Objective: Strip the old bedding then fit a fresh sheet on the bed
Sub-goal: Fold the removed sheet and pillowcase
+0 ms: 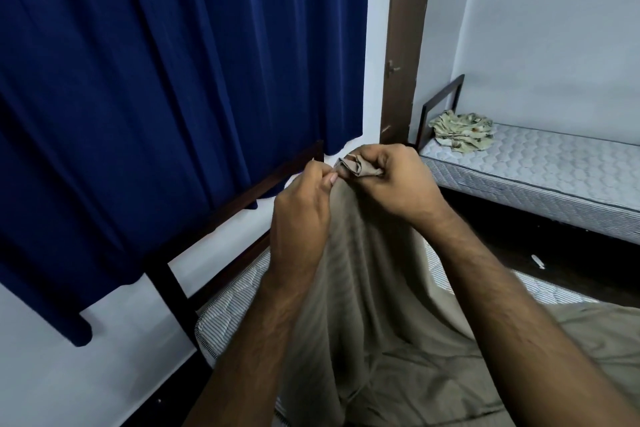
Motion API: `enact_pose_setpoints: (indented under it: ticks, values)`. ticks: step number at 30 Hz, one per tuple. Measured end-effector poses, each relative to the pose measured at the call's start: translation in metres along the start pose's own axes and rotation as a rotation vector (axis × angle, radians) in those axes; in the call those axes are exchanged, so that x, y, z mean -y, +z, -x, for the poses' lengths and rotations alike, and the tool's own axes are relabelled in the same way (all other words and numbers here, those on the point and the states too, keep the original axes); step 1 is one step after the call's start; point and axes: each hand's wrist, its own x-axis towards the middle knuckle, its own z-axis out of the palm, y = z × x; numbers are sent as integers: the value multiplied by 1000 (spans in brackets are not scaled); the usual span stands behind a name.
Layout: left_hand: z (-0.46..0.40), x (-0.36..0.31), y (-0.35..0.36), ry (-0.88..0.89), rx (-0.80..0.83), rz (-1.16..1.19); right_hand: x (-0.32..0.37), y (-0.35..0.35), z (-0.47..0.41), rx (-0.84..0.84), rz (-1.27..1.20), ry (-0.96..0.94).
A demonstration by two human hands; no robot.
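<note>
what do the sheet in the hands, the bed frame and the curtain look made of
Sheet: thin woven cloth, likely cotton, matte beige with faint stripes; it drapes and creases.
Bed frame: looks like dark wood with a slight sheen, square rails; could be painted metal.
Curtain: heavy blue fabric with deep soft folds.

Blue curtain (156, 80), pale walls (554, 28), brown door frame (408, 38), second bed (540, 170).

Mattress (225, 308) mostly under beige sheet (363, 288)
</note>
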Motion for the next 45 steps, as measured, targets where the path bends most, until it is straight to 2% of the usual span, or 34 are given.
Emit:
enact_pose_setpoints:
  ticks: [3, 6, 10, 15, 18, 24, 26, 29, 31, 33, 37, 41, 45]
  values:
    - [8, -5, 9, -112, 20, 81, 2, 5, -6, -151, 88, 11]
    - [18, -7, 16, -190, 78, 147, 0, 8, -17, -285, -39, 29]
    - [25, -8, 19, -176, 66, 180, -6, 12, -30, -339, -56, -35]
    - [35, -26, 21, -73, 92, 225, -10, 20, -34, -403, -56, -6]
    - [39, -26, 24, -93, 115, 287, -11, 22, -38, -418, -60, 12]
    - [41, -11, 31, -58, 189, 173, -14, 14, -59, -438, -81, 112]
    - [36, -3, 32, -107, 232, 141, -12, 10, -65, -427, -55, 141]
    - [23, 20, 30, -323, 297, 172, -11, 6, -64, -415, -80, 153]
    - [13, 42, 25, -470, 224, 215, -11, 4, -51, -421, -156, 112]
    - [0, 57, 15, -549, 132, 237, -9, 3, -27, -364, -267, 29]
    - [-26, 62, -3, -479, 92, 225, -11, 12, 28, 1, -468, -90]
    - [-36, 49, -3, -394, 117, 208, -24, 33, 42, 237, -305, -129]
    - [-41, 37, 7, -399, 158, 279, -25, 54, 40, 271, -134, 56]
